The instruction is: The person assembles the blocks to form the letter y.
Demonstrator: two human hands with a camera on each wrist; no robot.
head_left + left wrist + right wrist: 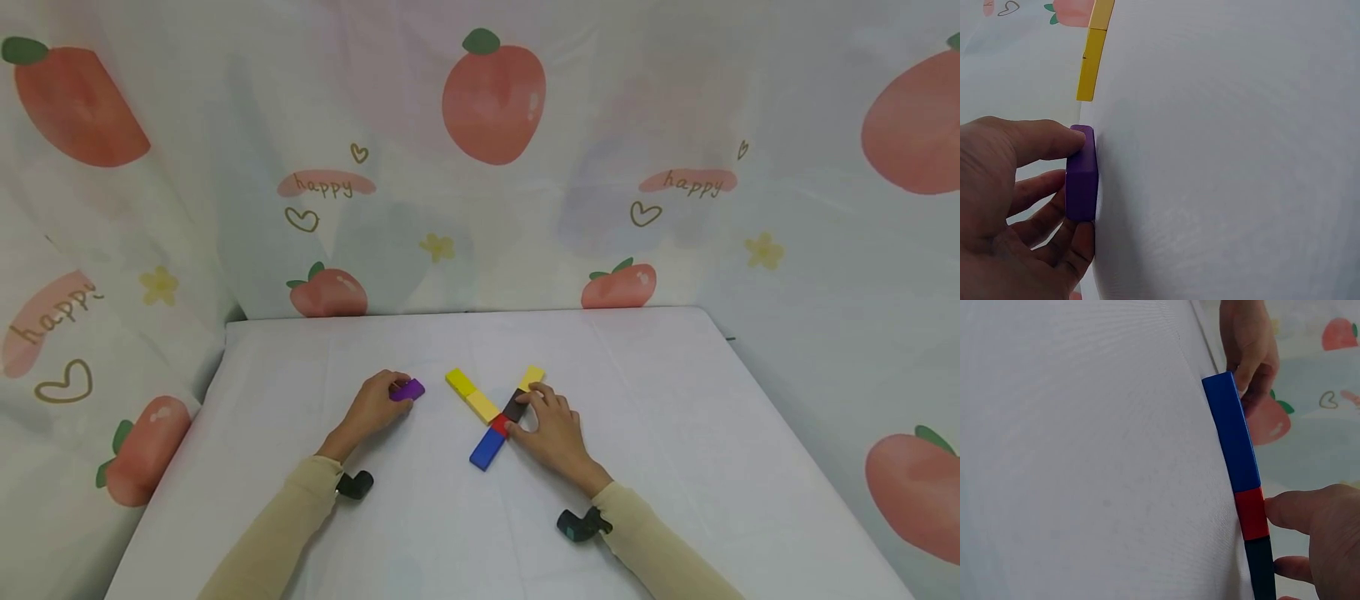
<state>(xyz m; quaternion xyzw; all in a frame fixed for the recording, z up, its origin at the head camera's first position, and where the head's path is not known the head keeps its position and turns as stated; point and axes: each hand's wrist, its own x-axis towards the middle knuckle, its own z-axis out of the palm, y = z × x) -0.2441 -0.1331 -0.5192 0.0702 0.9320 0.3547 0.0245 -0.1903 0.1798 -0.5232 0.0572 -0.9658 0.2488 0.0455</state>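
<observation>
My left hand (375,404) pinches a purple block (409,390) at the table's left-middle. In the left wrist view the thumb lies on the block (1082,175), with fingers around its other side. My right hand (553,433) touches a slanting row of blocks: a blue block (487,450), a red block (500,425), a black block (514,406) and a pale yellow block (532,377). In the right wrist view the thumb touches the side of the red block (1252,512), and a finger touches the dark block (1261,569) on that same side.
A second arm of blocks, one yellow (459,382) and one pale yellow (482,407), slants from upper left to the row near the red block. All lie on a white-covered table (420,525). A printed curtain (480,225) hangs behind and at both sides.
</observation>
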